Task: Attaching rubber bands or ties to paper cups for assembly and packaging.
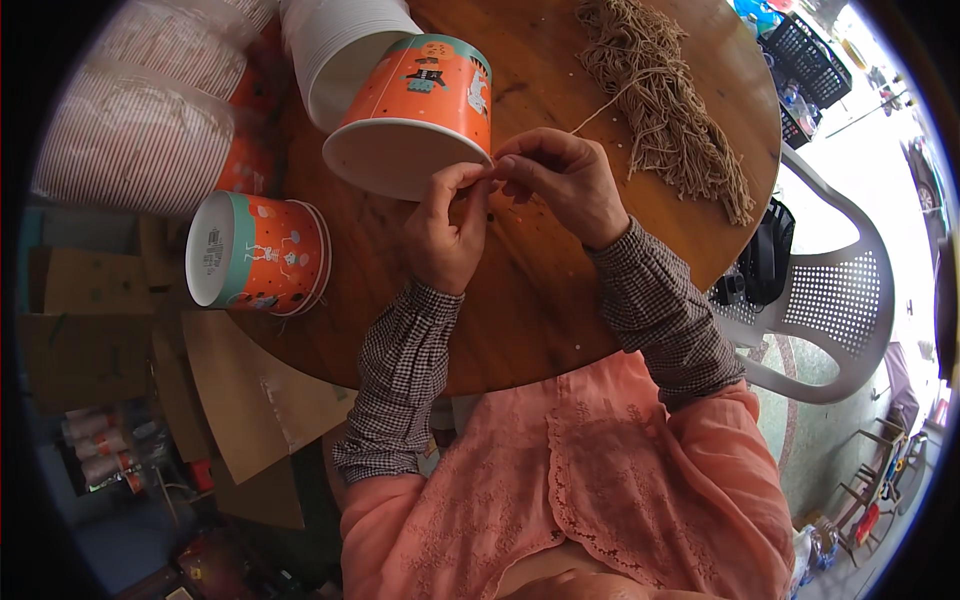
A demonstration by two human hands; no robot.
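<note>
An orange paper bucket (432, 98) with a teal band and cartoon figures lies tilted on the round wooden table, its white rim toward me. My left hand (450, 228) pinches close to the lower right of that rim, thumb against fingers; what is between them is too small to make out. Right beside it, fingertips nearly touching, my right hand (562, 180) is closed in a pinch. A thin tan cord (603, 112) runs from a tangled bundle of cords (672, 100) to my right hand. Where its end lies is hidden by my fingers.
At the left edge of the table (540, 320), a second orange bucket (275, 252) lies on its side, a cord loop around its rim. White nested buckets (335, 60) and wrapped bucket stacks (135, 130) stand behind. Cardboard (255, 395) is lower left; a plastic chair (835, 295) stands right.
</note>
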